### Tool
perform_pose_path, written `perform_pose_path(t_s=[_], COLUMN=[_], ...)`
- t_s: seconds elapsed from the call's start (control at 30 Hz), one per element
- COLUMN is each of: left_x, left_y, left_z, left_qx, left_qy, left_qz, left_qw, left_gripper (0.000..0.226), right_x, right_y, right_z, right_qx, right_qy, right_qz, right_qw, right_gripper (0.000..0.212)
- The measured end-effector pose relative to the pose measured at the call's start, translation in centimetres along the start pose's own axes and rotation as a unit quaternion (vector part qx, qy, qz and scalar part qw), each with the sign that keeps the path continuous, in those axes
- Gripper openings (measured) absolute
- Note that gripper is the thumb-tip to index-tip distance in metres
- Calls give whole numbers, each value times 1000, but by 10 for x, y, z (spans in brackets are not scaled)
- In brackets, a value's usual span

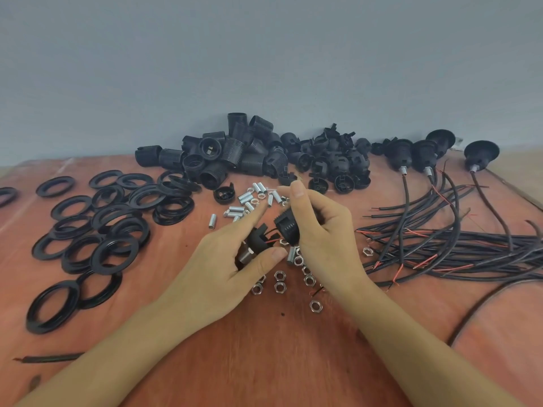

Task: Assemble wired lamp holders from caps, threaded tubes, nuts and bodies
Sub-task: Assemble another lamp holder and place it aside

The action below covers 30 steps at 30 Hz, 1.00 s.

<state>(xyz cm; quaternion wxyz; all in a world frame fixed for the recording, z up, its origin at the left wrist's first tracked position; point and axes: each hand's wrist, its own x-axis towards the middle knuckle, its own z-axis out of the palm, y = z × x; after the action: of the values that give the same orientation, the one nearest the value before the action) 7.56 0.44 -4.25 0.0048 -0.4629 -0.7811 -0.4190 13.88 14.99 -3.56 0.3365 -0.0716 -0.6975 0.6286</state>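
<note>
On the reddish wooden table (pixel 264 362), many flat black rings (pixel 97 230) lie spread at nine o'clock from the hands. The left hand (pixel 226 265) grips a black cap (pixel 258 239) between thumb and curled fingers, with the index finger straight; a metal threaded tube (pixel 246 255) stands out of the cap toward seven o'clock. Just beside it, at three o'clock, the right hand (pixel 320 230) pinches a black ribbed body (pixel 286 226), and thin red and black wires run between the two parts. Loose threaded tubes (pixel 249 201) lie at twelve o'clock and nuts (pixel 279 276) at six o'clock, under the hands. Farther at twelve o'clock, a heap of black bodies and caps (pixel 235 154) rests against the wall. At three o'clock lie black cables (pixel 440 245), and at two o'clock three wired holders (pixel 426 154).
</note>
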Motion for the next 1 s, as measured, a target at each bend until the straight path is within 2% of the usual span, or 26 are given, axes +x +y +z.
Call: perform_pose_path(t_s=[0.07,0.17,0.3,0.43,0.6,0.67,0.73,0.8,0.9,1.0], left_x=[0,1,2,1,1,2,4,5,7,7], left_y=[3,4,3,2,2,0,-2,-2,0,-1], left_z=[1,1,0,0,0,0,-2,-4,-6,-8], left_qx=[4,-7,-29,-43,-96,-187,-285,-292,-267,-264], left_qy=[-5,-4,-15,-26,-68,-71,-46,-15,17,11], left_qz=[13,12,12,16,12,-35,-99,-132,-146,-148], left_qw=[1000,1000,999,999,993,979,952,947,952,953], left_gripper=[62,59,58,53,36,31,38,37,24,31], right_x=[-2,-2,-4,-4,-5,-4,-1,3,5,6], right_y=[0,0,0,1,4,2,-1,-2,1,5], right_z=[1,2,2,4,4,2,-1,-3,-4,-4], right_qx=[-2,-7,-38,-61,-82,-62,5,45,42,41], right_qy=[-21,-32,-36,-49,-79,-111,-131,-138,-129,-116], right_qz=[12,21,-29,-57,-71,-41,31,85,111,123], right_qw=[1000,999,998,995,991,991,991,986,984,985], right_gripper=[55,35,43,29,45,48,40,33,31,30])
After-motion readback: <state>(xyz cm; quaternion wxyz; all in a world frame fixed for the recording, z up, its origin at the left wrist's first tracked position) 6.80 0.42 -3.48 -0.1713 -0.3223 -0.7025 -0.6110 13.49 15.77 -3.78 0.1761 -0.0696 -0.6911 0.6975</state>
